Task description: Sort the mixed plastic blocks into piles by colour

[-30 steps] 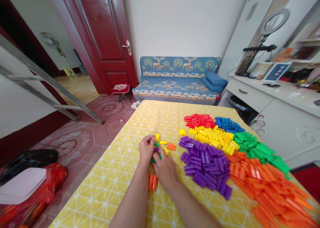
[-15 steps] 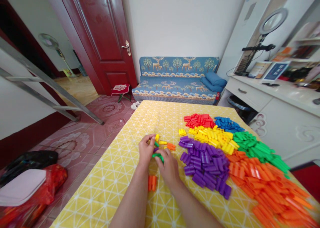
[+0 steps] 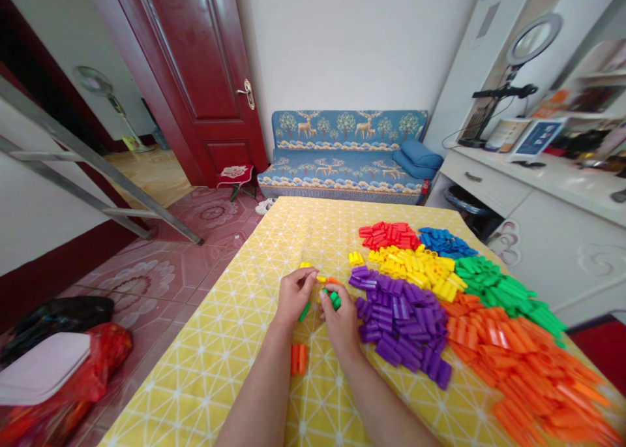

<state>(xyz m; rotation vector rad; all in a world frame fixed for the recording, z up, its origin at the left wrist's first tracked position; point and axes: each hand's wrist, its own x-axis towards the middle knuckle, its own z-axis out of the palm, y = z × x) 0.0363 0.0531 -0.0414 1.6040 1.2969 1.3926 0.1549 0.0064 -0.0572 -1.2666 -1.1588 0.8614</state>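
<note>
My left hand [image 3: 294, 295] is closed, its thumb and fingertips pinched beside a small yellow plastic piece [image 3: 321, 279]. What sits in that pinch is hidden. A green plastic piece [image 3: 304, 311] shows along the inner side of this hand; I cannot tell whether it is held. My right hand [image 3: 341, 320] curls its fingers around a green plastic tube piece [image 3: 334, 299]. Just beyond the fingertips lies an orange piece [image 3: 334, 281], partly covered. Another yellow piece [image 3: 306, 265] rests past my left knuckles. Between my forearms lie orange tubes [image 3: 298, 359] side by side.
Loose plastic pieces lie in piles to the right: purple [image 3: 403, 316], yellow [image 3: 415, 267], red [image 3: 388, 235], blue [image 3: 446, 244], green [image 3: 503, 290] and orange [image 3: 528, 362]. They share a yellow patterned tablecloth [image 3: 235, 342]. A blue sofa [image 3: 342, 163] stands beyond the table.
My right hand has moved right and slightly up with the green piece. My left hand has shifted a little right, now covering more of the small pieces.
</note>
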